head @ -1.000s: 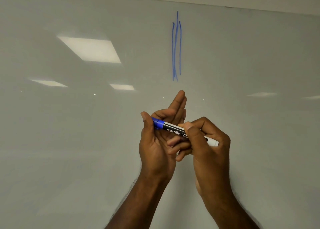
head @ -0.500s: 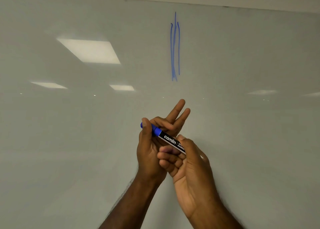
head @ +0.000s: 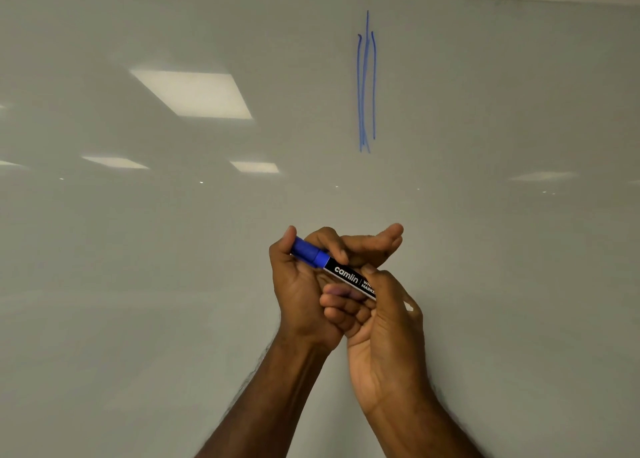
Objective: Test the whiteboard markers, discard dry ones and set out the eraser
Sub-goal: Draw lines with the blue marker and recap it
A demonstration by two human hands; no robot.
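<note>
— Where the two hands meet, low in the middle of the view, sits the marker (head: 341, 273): black barrel with white "camlin" lettering, blue cap (head: 309, 252) on its upper-left end, tilted down toward the right.

— Who has hold of what?

— The left hand (head: 301, 291) curls its thumb and forefinger round the blue cap. Its other fingers reach out to the right behind the barrel. The right hand (head: 381, 322) grips the barrel's lower end, thumb laid along the top, fingers folded underneath. The barrel's far end is hidden inside that fist.

— Is the cap fully seated?

— It sits against the barrel with no gap that I can see; the tip itself is not visible.

— And beyond the hands?

— Both are held in front of the whiteboard (head: 138, 284), apart from its surface as far as I can tell. Well above them, a cluster of thin blue strokes (head: 365, 86) runs roughly vertically on the board. Ceiling light reflections (head: 194, 93) show as pale rectangles on the glossy surface to the left.
</note>
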